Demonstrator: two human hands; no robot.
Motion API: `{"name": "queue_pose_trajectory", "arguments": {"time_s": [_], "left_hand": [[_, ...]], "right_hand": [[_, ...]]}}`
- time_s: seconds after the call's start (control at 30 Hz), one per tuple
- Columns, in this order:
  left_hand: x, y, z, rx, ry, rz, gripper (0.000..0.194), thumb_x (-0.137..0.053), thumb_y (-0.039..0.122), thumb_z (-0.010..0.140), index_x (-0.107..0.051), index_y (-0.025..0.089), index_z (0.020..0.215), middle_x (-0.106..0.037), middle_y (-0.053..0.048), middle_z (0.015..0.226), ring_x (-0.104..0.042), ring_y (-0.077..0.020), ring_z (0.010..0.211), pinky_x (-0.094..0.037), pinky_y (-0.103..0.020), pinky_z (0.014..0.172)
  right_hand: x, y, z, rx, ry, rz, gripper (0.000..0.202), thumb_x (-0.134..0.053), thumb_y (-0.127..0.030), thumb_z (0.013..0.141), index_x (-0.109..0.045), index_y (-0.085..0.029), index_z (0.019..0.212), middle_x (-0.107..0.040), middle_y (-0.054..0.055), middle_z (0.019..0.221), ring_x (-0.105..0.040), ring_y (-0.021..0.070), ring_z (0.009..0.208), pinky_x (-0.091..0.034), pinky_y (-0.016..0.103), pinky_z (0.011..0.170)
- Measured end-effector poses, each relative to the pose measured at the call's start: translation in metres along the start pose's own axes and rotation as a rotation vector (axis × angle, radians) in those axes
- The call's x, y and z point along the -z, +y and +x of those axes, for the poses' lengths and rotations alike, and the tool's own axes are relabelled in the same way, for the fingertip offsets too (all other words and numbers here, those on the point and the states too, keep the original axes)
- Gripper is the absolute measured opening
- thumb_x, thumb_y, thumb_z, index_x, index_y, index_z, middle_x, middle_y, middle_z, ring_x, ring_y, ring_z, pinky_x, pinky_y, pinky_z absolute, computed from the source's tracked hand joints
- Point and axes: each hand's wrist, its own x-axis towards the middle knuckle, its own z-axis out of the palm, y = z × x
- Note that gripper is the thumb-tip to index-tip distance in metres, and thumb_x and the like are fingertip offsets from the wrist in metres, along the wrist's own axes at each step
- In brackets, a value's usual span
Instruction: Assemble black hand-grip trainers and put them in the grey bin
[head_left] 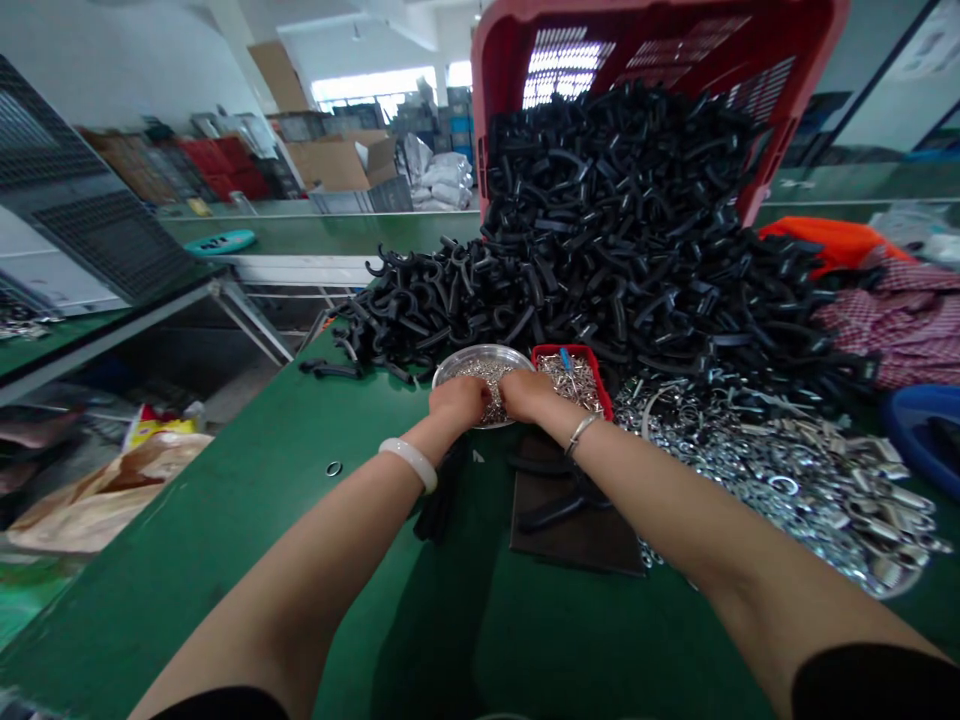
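Both hands reach into a round, shallow bowl (487,352) filled with small metal parts (484,372). My left hand (459,400) is at the bowl's left side, its fingers curled down among the parts. Opposite it, my right hand (527,393) bends its fingers into the same heap. The fingertips of both are hidden, so what they pinch does not show. Touching the bowl's right side is a red tray (604,395) of small screw-like pieces with a blue-handled tool (565,358) on top. Black curved handles (555,512) lie on a dark plate (577,550) below my right wrist.
A big heap of black curved parts (570,270) spills from a tipped red crate (484,120). Loose metal rings and fittings (780,480) cover the right of the green table (247,560). One ring (334,468) lies at left. A blue basin (922,430) stands far right.
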Motion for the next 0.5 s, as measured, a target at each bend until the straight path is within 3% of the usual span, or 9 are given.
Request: {"name": "queue_pose_trajectory", "arguments": {"time_s": [0.23,0.5], "left_hand": [[0.0,-0.002,0.005,-0.031,-0.014,0.004,0.03,-0.048,0.05,0.076,-0.065,0.033,0.094,-0.066,-0.003,0.102,-0.06,-0.0226,0.092,-0.046,-0.032,0.076],[0.007,-0.003,-0.001,-0.031,0.025,-0.057,0.031,-0.046,0.05,0.078,-0.064,0.028,0.09,-0.066,-0.003,0.097,-0.06,-0.0202,0.086,-0.045,-0.029,0.072]], "right_hand": [[0.005,0.019,-0.017,0.041,0.079,0.087,0.013,-0.056,-0.025,0.076,-0.068,-0.021,0.078,-0.068,0.003,0.086,-0.059,0.017,0.081,-0.041,0.024,0.069],[0.006,0.028,-0.019,0.109,0.161,0.292,0.01,-0.06,-0.025,0.075,-0.067,-0.017,0.076,-0.068,0.0,0.077,-0.059,0.0126,0.072,-0.041,0.021,0.064]]}}
